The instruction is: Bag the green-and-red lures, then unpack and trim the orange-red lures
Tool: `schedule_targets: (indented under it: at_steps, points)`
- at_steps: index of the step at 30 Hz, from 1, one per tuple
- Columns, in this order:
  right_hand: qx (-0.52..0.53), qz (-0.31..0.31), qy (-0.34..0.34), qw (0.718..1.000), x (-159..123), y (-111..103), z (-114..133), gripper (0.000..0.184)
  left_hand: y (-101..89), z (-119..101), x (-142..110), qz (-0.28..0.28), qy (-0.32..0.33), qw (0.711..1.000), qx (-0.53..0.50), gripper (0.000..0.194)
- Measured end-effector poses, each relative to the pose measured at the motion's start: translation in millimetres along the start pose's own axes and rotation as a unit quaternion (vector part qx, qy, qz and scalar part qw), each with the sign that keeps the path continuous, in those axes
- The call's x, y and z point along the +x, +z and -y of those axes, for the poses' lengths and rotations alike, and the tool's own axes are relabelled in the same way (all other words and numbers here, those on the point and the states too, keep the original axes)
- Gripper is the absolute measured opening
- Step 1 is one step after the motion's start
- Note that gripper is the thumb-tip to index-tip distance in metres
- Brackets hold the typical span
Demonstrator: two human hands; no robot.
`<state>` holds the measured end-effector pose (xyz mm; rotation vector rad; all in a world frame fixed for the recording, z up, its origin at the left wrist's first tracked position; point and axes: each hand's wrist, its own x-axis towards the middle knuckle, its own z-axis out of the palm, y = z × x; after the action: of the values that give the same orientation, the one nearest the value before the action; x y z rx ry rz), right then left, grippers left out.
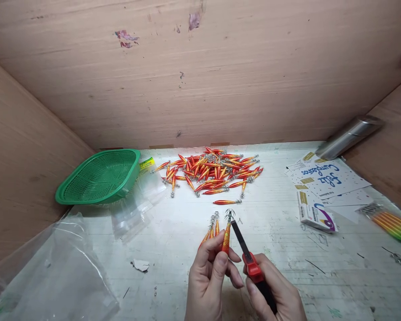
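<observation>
My left hand (209, 272) grips an orange-and-red squid jig (226, 238) upright between thumb and fingers, its crown of hooks pointing up. In my right hand (277, 290) is a red-and-black utility knife (254, 267), with its dark blade (239, 237) slanting up to the left. The blade's tip is right at the base of the hooks; whether it touches is too small to tell. Just behind my left hand several similar jigs (212, 227) lie side by side, partly hidden by the fingers. One single jig (226, 202) lies farther back, in front of a large pile of jigs (217, 171).
A green plastic basket (130, 189) leans at the left, beside clear plastic bags (130, 218) and a large plastic sheet (63, 276). At the right are printed cards (334, 176), a small box (316, 214), a metal cylinder (350, 136) and packaged striped items (392, 223). Wooden panels surround the table.
</observation>
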<state>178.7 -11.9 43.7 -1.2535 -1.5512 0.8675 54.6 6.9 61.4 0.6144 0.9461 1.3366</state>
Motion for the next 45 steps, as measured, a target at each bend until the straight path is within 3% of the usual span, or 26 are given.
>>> schedule_targets:
  at_steps: [3, 6, 8, 10, 12, 16, 18, 21, 24, 28, 30, 33, 36, 38, 41, 45]
  points:
    - [-0.034, 0.039, -0.043, 0.998, 2, -5, -4, 0.010, -8.1, -1, 4, -0.018, 0.010, 0.999, 0.039, 0.036]
    - [-0.142, 0.008, -0.057, 0.988, 0, -21, -24, 0.008, -37.0, -7, 21, -0.075, 0.049, 0.976, 0.198, 0.036]
    - [-0.257, -0.044, -0.045, 0.964, -4, -38, -47, 0.011, -62.4, -9, 38, -0.133, 0.071, 0.908, 0.390, 0.030]
    - [-0.383, -0.091, -0.034, 0.919, -9, -57, -75, 0.018, -83.8, -7, 54, -0.171, 0.082, 0.808, 0.557, 0.025]
    - [-0.488, -0.111, -0.017, 0.866, -14, -74, -101, 0.024, -95.7, -1, 63, -0.171, 0.088, 0.744, 0.640, 0.023]
    - [-0.599, -0.113, 0.018, 0.793, -22, -90, -130, 0.030, -94.0, 10, 59, -0.159, 0.112, 0.712, 0.675, 0.016]
    - [-0.626, -0.123, 0.025, 0.769, -22, -90, -131, 0.037, -88.6, 14, 51, -0.134, 0.164, 0.677, 0.704, 0.018]
    - [-0.645, -0.153, -0.002, 0.749, -9, -84, -118, 0.048, -82.6, 19, 41, -0.053, 0.232, 0.623, 0.745, 0.015]
    - [-0.604, -0.125, -0.080, 0.783, 20, -69, -93, 0.039, -79.3, 22, 41, -0.022, 0.216, 0.601, 0.770, 0.011]
    - [-0.495, 0.040, -0.146, 0.855, 75, -31, -63, 0.015, -73.0, 18, 50, -0.038, 0.133, 0.619, 0.773, 0.011]
    - [-0.481, 0.091, -0.155, 0.858, 104, -10, -58, 0.010, -67.8, 14, 52, -0.048, 0.065, 0.629, 0.773, 0.011]
    - [-0.491, 0.097, -0.160, 0.851, 140, 17, -65, 0.016, -60.1, 7, 54, -0.041, 0.007, 0.635, 0.772, 0.013]
    - [-0.484, 0.099, -0.171, 0.853, 160, 28, -75, 0.022, -56.5, -5, 70, -0.029, 0.080, 0.626, 0.775, 0.016]
    - [-0.469, 0.092, -0.178, 0.860, 165, 26, -77, 0.021, -57.0, -18, 97, -0.031, 0.151, 0.605, 0.781, 0.020]
    - [-0.434, 0.060, -0.183, 0.880, 163, 11, -73, 0.014, -62.4, -41, 153, -0.020, 0.195, 0.584, 0.788, 0.039]
    - [-0.370, -0.005, -0.180, 0.911, 146, -20, -59, 0.006, -74.1, -65, 210, 0.078, 0.228, 0.571, 0.785, 0.021]
